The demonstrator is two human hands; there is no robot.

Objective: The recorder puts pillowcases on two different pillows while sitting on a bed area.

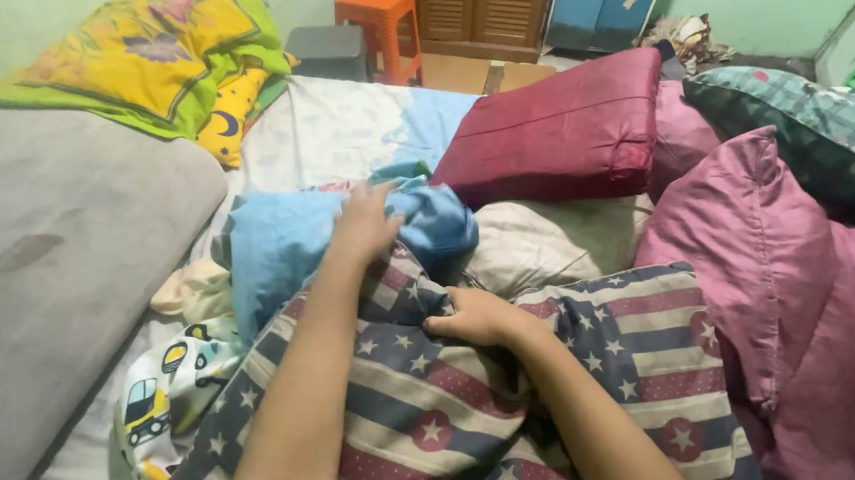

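My left hand (364,226) reaches forward and grips a bunched light blue cloth (277,242) lying on the bed. My right hand (473,317) presses down with fingers curled into a star-and-stripe patterned blanket (596,358) that covers the near part of the bed. A fold of that blanket is pinched under its fingers. Both forearms stretch out from the bottom of the view over the blanket.
A dark red pillow (560,130) and pink pillows (780,255) lie to the right. A grey mattress (48,266) runs along the left, with a yellow-green pillow (149,54) at its far end. A car-print cloth (167,388) lies near left. An orange stool (379,18) stands beyond the bed.
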